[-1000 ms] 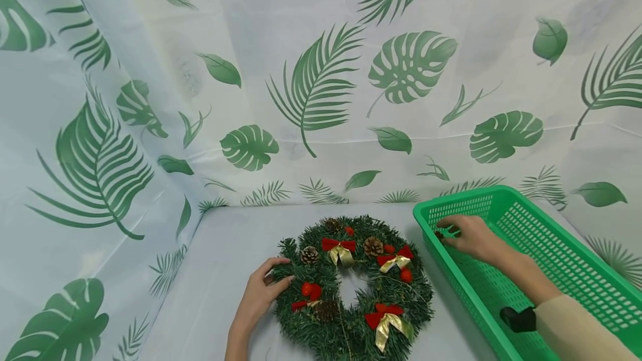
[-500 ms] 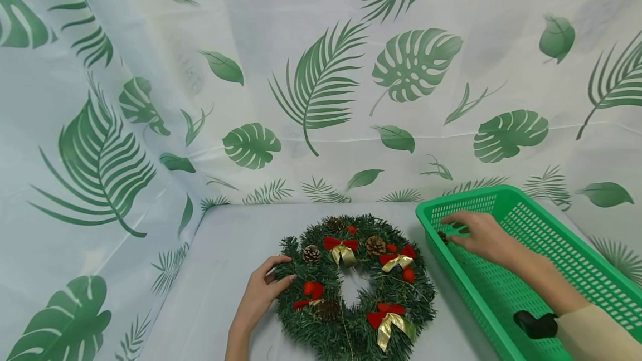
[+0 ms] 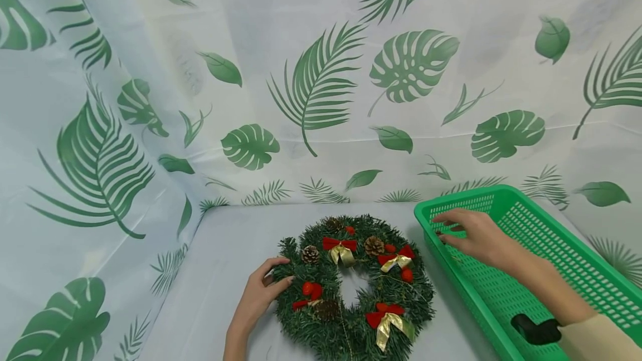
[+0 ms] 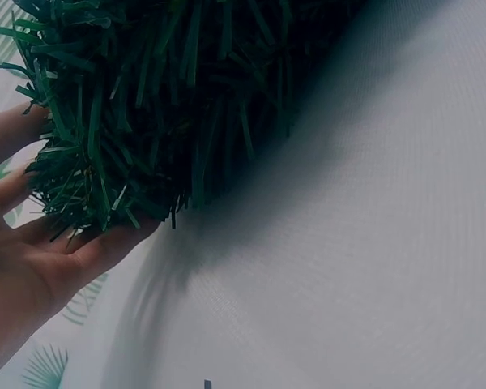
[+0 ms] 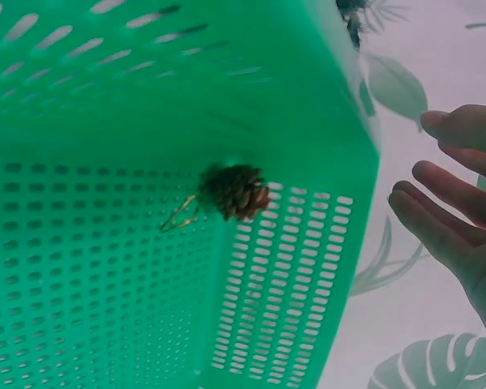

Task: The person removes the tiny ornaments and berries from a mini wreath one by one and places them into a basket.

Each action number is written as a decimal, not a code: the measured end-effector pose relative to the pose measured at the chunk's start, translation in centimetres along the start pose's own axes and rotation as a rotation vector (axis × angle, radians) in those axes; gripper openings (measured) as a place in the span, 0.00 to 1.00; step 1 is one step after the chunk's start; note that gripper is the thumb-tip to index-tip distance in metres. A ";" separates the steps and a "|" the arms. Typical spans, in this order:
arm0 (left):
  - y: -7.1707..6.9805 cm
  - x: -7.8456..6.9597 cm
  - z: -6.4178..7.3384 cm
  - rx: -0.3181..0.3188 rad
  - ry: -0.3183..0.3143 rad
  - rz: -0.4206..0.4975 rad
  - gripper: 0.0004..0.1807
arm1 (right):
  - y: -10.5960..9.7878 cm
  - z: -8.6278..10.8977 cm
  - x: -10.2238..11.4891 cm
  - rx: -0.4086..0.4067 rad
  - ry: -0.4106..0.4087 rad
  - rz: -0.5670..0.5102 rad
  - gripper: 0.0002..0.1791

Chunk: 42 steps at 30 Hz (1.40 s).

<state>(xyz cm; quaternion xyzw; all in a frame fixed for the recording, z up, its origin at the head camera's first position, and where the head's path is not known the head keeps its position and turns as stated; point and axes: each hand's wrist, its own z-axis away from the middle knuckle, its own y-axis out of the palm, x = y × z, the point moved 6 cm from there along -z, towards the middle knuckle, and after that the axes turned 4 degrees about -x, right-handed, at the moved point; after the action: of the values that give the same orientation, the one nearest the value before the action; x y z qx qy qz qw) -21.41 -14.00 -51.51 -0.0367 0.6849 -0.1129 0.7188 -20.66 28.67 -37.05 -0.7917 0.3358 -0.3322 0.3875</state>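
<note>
A green Christmas wreath (image 3: 301, 325) with pine cones, red berries and red-and-gold bows lies on the white table. My left hand (image 3: 258, 288) grips its left edge, and in the left wrist view the fingers (image 4: 113, 247) reach round the tinsel. Over the far left corner of a green plastic basket (image 3: 468, 299) is my right hand (image 3: 473, 235), fingers spread. In the right wrist view a brown pine cone (image 5: 239, 193) with a gold loop hangs inside the basket, apart from the fingertips (image 5: 401, 198).
The basket's raised rim (image 3: 451, 286) runs along the wreath's right side. A black wrist strap piece (image 3: 534, 328) shows at the right sleeve. White sheeting printed with green leaves (image 3: 311, 93) stands behind and to the left.
The right hand's fingers have parted and let go of the pine cone, which is now clear of them in the basket. The left hand and the wreath have stayed in place.
</note>
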 end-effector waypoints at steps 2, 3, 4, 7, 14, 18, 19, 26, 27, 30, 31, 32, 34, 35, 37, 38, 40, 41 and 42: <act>-0.1 0.1 0.0 0.001 -0.001 -0.007 0.23 | 0.1 -0.2 0.4 -0.004 -0.005 -0.005 0.20; -0.1 0.1 0.0 0.004 -0.003 -0.010 0.23 | 0.1 -0.3 0.5 -0.004 -0.004 -0.011 0.20; -0.1 0.1 0.1 0.008 -0.003 -0.014 0.23 | 0.1 -0.4 0.8 -0.005 -0.006 -0.013 0.20; -0.1 0.2 0.1 0.016 -0.006 -0.020 0.24 | 0.3 -0.7 1.4 0.001 -0.017 -0.043 0.20; 0.2 0.1 -0.2 0.036 0.011 -0.027 0.25 | 0.9 -1.3 2.7 0.033 -0.019 -0.091 0.21; 0.6 0.1 -0.3 0.048 0.014 -0.021 0.25 | 1.3 -1.6 3.1 0.057 -0.019 -0.091 0.21; 0.7 0.1 -0.4 0.048 0.012 -0.017 0.25 | 1.4 -1.7 3.2 0.064 -0.015 -0.098 0.21; 0.4 0.1 -0.1 0.031 -0.011 -0.009 0.26 | 2.6 -2.3 3.9 0.112 0.024 -0.173 0.19; 0.3 0.0 0.0 0.025 -0.014 -0.013 0.26 | 2.8 -2.4 4.0 0.120 0.028 -0.183 0.18; 0.3 -0.1 0.1 0.019 -0.017 -0.019 0.25 | 3.3 -2.5 4.2 0.154 0.041 -0.209 0.18; 0.2 -0.1 0.0 0.017 -0.017 -0.023 0.25 | 3.6 -2.6 4.3 0.166 0.042 -0.218 0.18; 0.1 -0.1 0.0 0.017 -0.016 -0.027 0.25 | 3.8 -2.7 4.3 0.178 0.045 -0.226 0.18; 0.1 -0.1 0.0 0.022 -0.020 -0.026 0.25 | 4.3 -2.8 4.4 0.200 0.049 -0.231 0.19; 0.1 -0.1 0.0 0.024 -0.022 -0.026 0.25 | 4.5 -2.9 4.5 0.210 0.050 -0.236 0.19; 0.1 0.0 0.0 0.027 -0.026 -0.024 0.25 | 5.0 -3.0 4.7 0.225 0.046 -0.233 0.19; 0.1 0.0 -0.1 0.029 -0.028 -0.022 0.25 | 5.2 -3.1 4.8 0.228 0.044 -0.232 0.19; 0.1 0.0 -0.1 0.033 -0.030 -0.022 0.25 | 5.6 -3.2 5.0 0.232 0.036 -0.231 0.19; 0.1 0.0 -0.1 0.035 -0.029 -0.025 0.25 | 5.7 -3.3 5.1 0.233 0.033 -0.233 0.19; 0.1 0.0 -0.1 0.037 -0.029 -0.026 0.25 | 5.9 -3.3 5.2 0.232 0.033 -0.234 0.19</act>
<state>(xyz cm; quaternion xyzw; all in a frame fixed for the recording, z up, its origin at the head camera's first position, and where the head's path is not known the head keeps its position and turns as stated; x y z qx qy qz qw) -21.49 -13.93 -51.51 -0.0339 0.6717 -0.1346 0.7277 -21.99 20.51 -39.01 -0.7695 0.2071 -0.4248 0.4295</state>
